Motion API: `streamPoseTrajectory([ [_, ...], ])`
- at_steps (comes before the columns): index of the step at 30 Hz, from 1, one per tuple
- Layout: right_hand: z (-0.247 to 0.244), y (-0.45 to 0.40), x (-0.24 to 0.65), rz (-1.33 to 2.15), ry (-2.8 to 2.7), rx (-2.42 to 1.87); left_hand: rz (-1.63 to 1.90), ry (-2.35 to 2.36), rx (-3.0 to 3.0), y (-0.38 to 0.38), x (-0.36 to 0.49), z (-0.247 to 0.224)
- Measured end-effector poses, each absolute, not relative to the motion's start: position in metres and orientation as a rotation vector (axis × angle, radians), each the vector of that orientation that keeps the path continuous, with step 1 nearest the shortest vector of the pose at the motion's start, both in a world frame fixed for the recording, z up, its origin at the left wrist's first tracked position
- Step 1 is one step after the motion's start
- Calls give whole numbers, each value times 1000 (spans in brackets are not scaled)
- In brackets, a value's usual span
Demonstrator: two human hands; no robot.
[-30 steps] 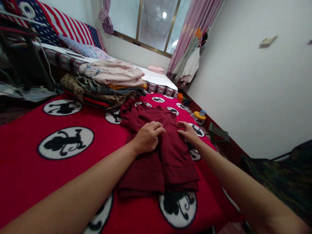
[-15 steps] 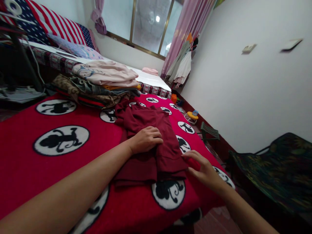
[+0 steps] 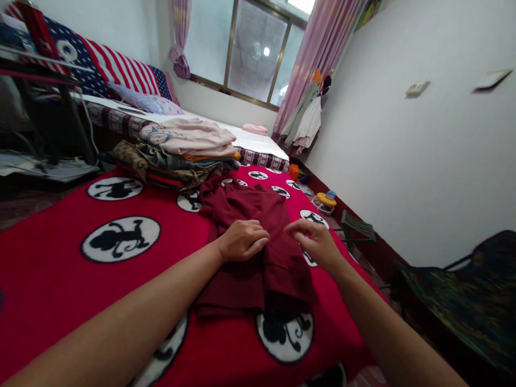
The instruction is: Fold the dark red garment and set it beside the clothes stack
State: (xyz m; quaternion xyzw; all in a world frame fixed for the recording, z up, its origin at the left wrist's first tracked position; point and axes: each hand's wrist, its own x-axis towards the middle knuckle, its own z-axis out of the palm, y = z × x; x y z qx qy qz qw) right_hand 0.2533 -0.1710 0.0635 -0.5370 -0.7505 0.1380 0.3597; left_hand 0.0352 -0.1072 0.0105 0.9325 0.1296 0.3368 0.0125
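Observation:
A maroon sweatshirt (image 3: 242,290) lies partly folded on a red blanket (image 3: 133,301) with black-and-white round patches. Its wide hem band is toward me. My left hand (image 3: 244,240) rests on the middle of the sweatshirt, fingers curled closed against the cloth; how much fabric they grip is hidden. Over the garment's right side, my right hand (image 3: 314,242) has its fingers loosely bent and the thumb apart, with no cloth visible between them.
Beyond the sweatshirt sits a pile of folded clothes (image 3: 189,140), a pale pink top uppermost. A bed with a white sheet (image 3: 226,126) runs under the window. At right are a small folding stool (image 3: 357,228), a yellow-topped stool (image 3: 325,200) and a dark patterned chair (image 3: 463,295).
My right hand has moved left and away from me, from beside the hem to over the sweatshirt's right side, its fingers bending more. My left hand stays on the cloth. The view has shifted slightly.

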Motion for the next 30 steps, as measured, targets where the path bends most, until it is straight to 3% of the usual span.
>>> streamPoseTrajectory([
  [5,34,-84,205,337,-1751,-1540,1384,812,2687,-102,29,5],
  [11,0,-76,175,82,-2180,-1811,1718,1504,2301,-75,6,11],
  [20,-2,-80,178,73,-2135,-1751,1022,2069,2033,-55,-10,14],
  [26,-7,-78,184,134,-2029,-1653,1043,1826,1746,-53,-37,22],
  [30,-10,-76,185,114,-2010,-1607,862,1664,1717,-68,-73,27],
])
